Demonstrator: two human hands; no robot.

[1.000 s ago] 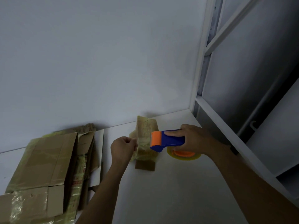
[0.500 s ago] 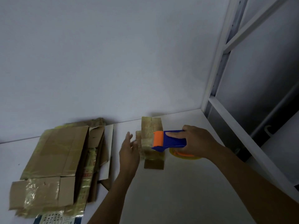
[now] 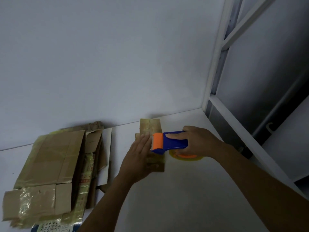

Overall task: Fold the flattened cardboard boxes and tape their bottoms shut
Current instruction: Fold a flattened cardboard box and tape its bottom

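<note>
Dim light; plain pale wall (image 3: 100, 64) behind a white surface (image 3: 184, 198), with a white metal shelving frame (image 3: 215, 64) standing at right.

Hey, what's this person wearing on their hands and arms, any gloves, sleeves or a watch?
No gloves: the left hand and the right hand are both bare, no rings visible. The left forearm and right forearm are uncovered to the frame edge, no sleeve showing. A watch or band: too dim to tell.
</note>
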